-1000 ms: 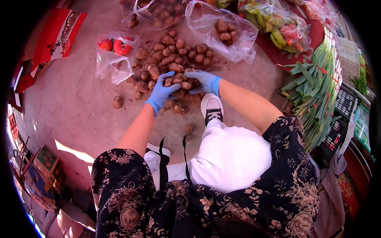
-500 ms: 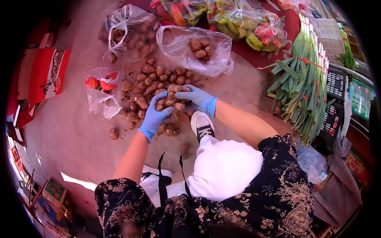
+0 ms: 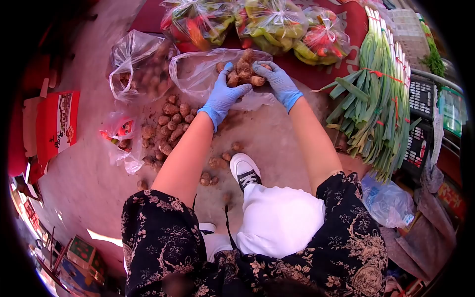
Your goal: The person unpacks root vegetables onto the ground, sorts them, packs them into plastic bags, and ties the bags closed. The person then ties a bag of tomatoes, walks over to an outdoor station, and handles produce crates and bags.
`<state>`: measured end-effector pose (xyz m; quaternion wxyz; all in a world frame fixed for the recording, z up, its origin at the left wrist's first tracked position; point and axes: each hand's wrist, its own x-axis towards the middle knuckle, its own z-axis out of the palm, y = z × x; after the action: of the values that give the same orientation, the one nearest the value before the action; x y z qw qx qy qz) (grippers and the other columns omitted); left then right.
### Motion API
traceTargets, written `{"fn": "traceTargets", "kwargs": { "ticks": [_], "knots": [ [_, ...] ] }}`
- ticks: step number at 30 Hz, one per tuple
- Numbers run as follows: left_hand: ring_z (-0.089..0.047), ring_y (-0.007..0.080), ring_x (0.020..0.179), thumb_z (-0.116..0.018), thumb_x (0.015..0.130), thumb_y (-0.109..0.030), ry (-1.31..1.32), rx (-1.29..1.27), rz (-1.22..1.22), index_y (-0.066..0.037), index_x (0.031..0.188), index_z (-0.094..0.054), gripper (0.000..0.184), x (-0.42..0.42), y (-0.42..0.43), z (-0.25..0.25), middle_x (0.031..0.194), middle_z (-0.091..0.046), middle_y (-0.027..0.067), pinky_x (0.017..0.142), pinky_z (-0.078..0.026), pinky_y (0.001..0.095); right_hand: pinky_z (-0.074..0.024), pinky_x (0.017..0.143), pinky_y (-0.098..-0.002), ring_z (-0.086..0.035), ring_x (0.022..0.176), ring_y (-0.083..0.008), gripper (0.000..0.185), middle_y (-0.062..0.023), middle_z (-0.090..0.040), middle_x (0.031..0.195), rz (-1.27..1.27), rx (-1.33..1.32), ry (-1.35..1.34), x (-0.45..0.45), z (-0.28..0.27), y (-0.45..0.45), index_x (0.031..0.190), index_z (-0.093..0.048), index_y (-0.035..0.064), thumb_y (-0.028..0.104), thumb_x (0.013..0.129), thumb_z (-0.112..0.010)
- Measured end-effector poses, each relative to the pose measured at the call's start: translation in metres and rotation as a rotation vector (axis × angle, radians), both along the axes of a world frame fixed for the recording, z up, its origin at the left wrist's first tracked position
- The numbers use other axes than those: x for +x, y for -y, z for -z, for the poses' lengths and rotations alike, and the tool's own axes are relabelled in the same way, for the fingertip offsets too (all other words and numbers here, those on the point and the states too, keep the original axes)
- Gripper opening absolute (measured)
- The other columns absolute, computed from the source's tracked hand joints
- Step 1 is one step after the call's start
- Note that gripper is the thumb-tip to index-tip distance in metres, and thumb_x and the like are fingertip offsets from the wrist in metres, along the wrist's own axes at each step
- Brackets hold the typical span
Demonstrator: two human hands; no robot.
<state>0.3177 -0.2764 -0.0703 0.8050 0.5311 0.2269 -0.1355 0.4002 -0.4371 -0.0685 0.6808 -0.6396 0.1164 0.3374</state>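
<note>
Blue gloves cover both hands, left (image 3: 225, 94) and right (image 3: 281, 83), which are clasped from either side around a clump of brown roots (image 3: 244, 73); the clump, knobbly, ringed and earthy, is over an open plastic bag (image 3: 190, 74), thin, clear and crumpled; whether it touches the bag I cannot tell. Below and left, a loose pile of roots (image 3: 170, 121) lies on the floor (image 3: 282, 148), hard, smooth-looking and dusted with soil; a white-toed dark shoe (image 3: 245, 171) stands near a few stray ones. Left of the open bag sits a full bag of roots (image 3: 141, 67), its film bunched; nearer, a filmy bag of red tomatoes (image 3: 121, 138) slumps. Beyond, bulging bags of peppers (image 3: 272, 24) rest on a dark red mat (image 3: 148, 20); to the right, long ribbed leeks (image 3: 373, 99) are bound with red ties beside black slotted crates (image 3: 420, 101); far left, a red printed carton (image 3: 60, 123) lies creased.
</note>
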Motion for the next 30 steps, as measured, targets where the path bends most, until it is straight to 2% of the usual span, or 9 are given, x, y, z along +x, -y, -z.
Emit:
{"fn": "traceTargets", "kwargs": {
  "ticks": [3,6,13,18,21,24,27,28,30],
  "knots": [
    [-0.049,0.0222,0.108,-0.064,0.072,-0.002,0.114,0.403,0.097,-0.01,0.144,-0.01,0.09,0.006,0.012,0.072,0.132,-0.037,0.014,0.089,-0.044,0.03,-0.0465,0.083,-0.0368,-0.058,0.097,-0.028,0.041,-0.0165,-0.059,0.103,-0.018,-0.412,0.338,-0.007,0.059,0.0,0.115,-0.05,0.0024,0.029,0.085,-0.058],
    [-0.024,0.0329,0.13,-0.059,0.067,-0.001,0.124,0.51,0.066,-0.009,0.143,-0.013,0.089,0.001,0.014,0.042,0.14,-0.02,0.0215,0.106,-0.024,0.0321,-0.0372,0.091,-0.0458,-0.047,0.106,-0.0412,0.041,-0.0248,-0.05,0.114,-0.067,-0.792,0.689,-0.024,0.096,-0.008,0.118,-0.048,0.0032,0.026,0.084,-0.05],
    [-0.031,0.0329,0.128,-0.052,0.077,-0.003,0.08,0.601,0.119,-0.006,0.137,-0.032,0.063,-0.014,-0.038,0.046,0.138,-0.032,0.0213,0.105,-0.026,0.0329,-0.0344,0.087,-0.0473,-0.044,0.104,-0.0371,0.049,-0.0187,-0.049,0.111,-0.308,-1.037,1.026,-0.033,0.073,-0.009,0.12,-0.047,0.006,0.03,0.079,-0.057],
    [-0.049,0.0269,0.098,-0.064,0.075,-0.009,0.249,1.149,-0.114,-0.002,0.118,-0.048,0.046,-0.006,-0.068,0.033,0.105,-0.05,0.0165,0.087,-0.043,0.0313,-0.0375,0.086,-0.0456,-0.047,0.101,-0.0367,0.052,-0.0203,-0.052,0.11,0.039,-1.094,0.939,-0.022,0.086,0.021,0.114,-0.051,0.0008,0.034,0.076,-0.063],
    [-0.048,0.0293,0.101,-0.072,0.07,-0.017,0.262,1.244,-0.386,0.0,0.122,-0.042,0.063,0.007,-0.08,0.033,0.11,-0.047,0.0193,0.086,-0.043,0.0321,-0.0403,0.085,-0.0418,-0.051,0.098,-0.0373,0.051,-0.0237,-0.055,0.107,0.04,-1.046,0.353,-0.021,0.104,0.038,0.11,-0.053,-0.0041,0.034,0.077,-0.064],
    [-0.051,0.0292,0.101,-0.073,0.068,-0.024,0.315,1.535,-0.164,-0.001,0.118,-0.047,0.061,0.023,-0.096,0.056,0.11,-0.051,0.0183,0.086,-0.044,0.0326,-0.045,0.08,-0.0358,-0.058,0.086,-0.0291,0.045,-0.0166,-0.062,0.094,0.108,-0.597,0.06,-0.024,0.097,0.036,0.104,-0.056,-0.0059,0.03,0.078,-0.063],
    [-0.055,0.0286,0.096,-0.07,0.07,-0.027,0.126,1.217,0.327,-0.003,0.113,-0.054,0.052,0.041,-0.109,0.06,0.102,-0.058,0.0158,0.084,-0.044,0.0337,-0.0461,0.077,-0.0345,-0.058,0.082,-0.0242,0.035,-0.0112,-0.062,0.091,0.332,-0.295,0.072,-0.021,0.111,0.035,0.1,-0.058,-0.0043,0.024,0.079,-0.059],
    [-0.058,0.0235,0.088,-0.063,0.079,-0.023,0.181,1.11,0.374,-0.005,0.103,-0.059,0.03,0.044,-0.109,0.061,0.091,-0.062,0.0097,0.079,-0.044,0.0319,-0.0464,0.077,-0.0343,-0.058,0.081,-0.0226,0.031,-0.0095,-0.062,0.091,0.432,-0.222,0.134,-0.019,0.112,0.035,0.098,-0.059,-0.0036,0.021,0.08,-0.057],
    [-0.058,0.0197,0.081,-0.059,0.084,-0.02,0.232,0.692,0.219,-0.006,0.1,-0.059,0.021,0.044,-0.107,0.066,0.089,-0.062,0.0071,0.072,-0.045,0.0306,-0.0463,0.078,-0.0344,-0.058,0.082,-0.0224,0.024,-0.0093,-0.061,0.092,0.549,0.116,-0.003,-0.014,0.088,0.034,0.095,-0.059,-0.0009,0.018,0.082,-0.053]
  ]
}}
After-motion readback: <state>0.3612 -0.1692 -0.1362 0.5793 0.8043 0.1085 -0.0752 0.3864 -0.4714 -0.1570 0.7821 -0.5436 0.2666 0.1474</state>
